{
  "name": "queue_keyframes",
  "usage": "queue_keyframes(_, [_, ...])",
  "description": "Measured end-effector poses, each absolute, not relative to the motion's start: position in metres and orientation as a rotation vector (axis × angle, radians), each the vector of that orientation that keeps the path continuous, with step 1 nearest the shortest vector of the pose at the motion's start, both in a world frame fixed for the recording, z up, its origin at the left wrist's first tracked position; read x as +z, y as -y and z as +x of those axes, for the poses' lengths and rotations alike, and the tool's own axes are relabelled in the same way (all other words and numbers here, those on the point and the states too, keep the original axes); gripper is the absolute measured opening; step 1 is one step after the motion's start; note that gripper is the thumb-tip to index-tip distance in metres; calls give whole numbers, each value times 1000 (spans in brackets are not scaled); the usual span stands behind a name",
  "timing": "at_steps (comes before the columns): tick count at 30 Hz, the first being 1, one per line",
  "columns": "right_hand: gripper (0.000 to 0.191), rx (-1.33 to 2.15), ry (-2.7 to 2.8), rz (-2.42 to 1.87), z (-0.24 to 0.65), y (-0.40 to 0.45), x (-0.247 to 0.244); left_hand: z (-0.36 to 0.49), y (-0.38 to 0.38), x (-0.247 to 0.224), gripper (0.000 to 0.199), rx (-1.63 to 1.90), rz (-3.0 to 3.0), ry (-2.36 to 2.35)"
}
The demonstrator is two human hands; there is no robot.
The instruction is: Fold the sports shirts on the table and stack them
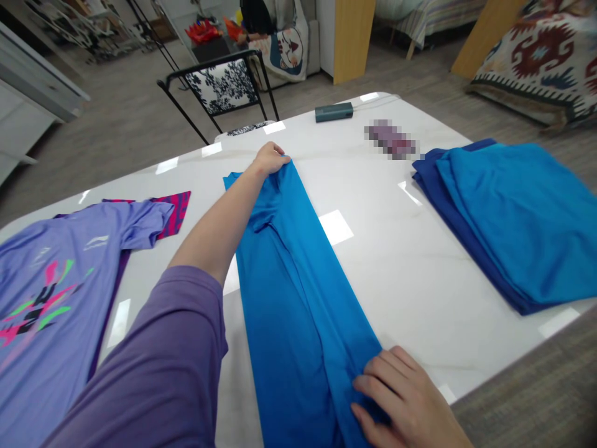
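Blue trousers lie lengthwise down the middle of the white table, one leg folded along the other. At their far end my left hand is closed on the corner of the waist, with the arm stretched across the cloth. My right hand rests on the right edge of the trousers near the bottom of the view. Its fingers are bent a little and spread apart on the fabric. The near end of the trousers runs out of view.
Left, a lilac printed T-shirt lies over a pink-patterned garment. Folded blue clothes are stacked at right. A dark power bank and a pixelated object lie near the far edge. Beyond stands a chair.
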State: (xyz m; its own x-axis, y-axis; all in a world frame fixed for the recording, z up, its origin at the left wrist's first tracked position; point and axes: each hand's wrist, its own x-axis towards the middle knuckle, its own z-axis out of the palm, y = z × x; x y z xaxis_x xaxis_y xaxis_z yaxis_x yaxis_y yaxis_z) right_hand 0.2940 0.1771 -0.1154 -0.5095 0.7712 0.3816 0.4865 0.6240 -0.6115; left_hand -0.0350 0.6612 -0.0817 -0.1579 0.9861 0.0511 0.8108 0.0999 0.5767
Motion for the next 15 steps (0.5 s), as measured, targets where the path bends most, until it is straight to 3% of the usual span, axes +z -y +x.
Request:
queue_keyframes(5, [26,572,2238,-995,299,-170,-123,-53,-590,-103,65,588,2261,-1993])
queue_keyframes(10, [23,577,2259,-982,300,-170,-122,-79,-544,-121,94,225,2067,-2045])
queue_keyframes(15, [22,565,2238,-990,301,-169,-121,-95,-522,-119,97,236,2046,-2120])
